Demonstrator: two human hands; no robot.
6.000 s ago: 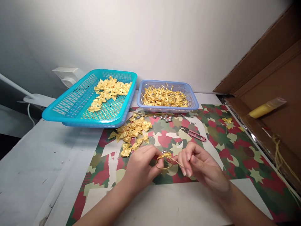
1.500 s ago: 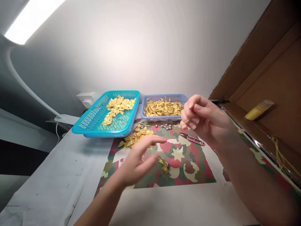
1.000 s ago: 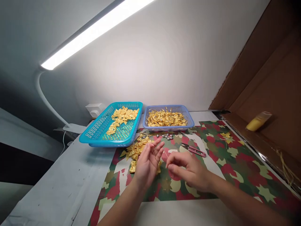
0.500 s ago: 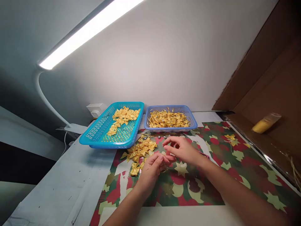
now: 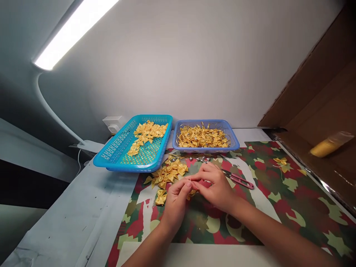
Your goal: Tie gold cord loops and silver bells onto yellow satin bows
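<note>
My left hand (image 5: 177, 198) is closed in a pinch, with a yellow ribbon bow (image 5: 191, 193) partly showing beneath its fingertips. Against it, my right hand (image 5: 215, 187) brings thumb and fingers together at the same spot. Whatever thin piece lies between the right fingertips is too small to make out. Just beyond my left hand is a loose pile of yellow bows (image 5: 169, 172), with a single bow (image 5: 160, 197) nearer me. Pink-handled thread snips (image 5: 241, 181) lie right of my right hand. Small silver bells (image 5: 202, 159) and gold ties (image 5: 182, 156) lie behind the hands.
A turquoise basket (image 5: 111, 157) holding yellow bows stands at back left. Beside it, a blue-violet basket (image 5: 205, 150) holds bows with gold ties. One bow (image 5: 280, 161) lies on the patterned sheet at right. A lamp (image 5: 75, 35) hangs above left; a cardboard box (image 5: 311, 92) stands right.
My right hand has come down and in, and its fingers now meet my left fingertips. The snips show more fully. The whole view has shifted slightly.
</note>
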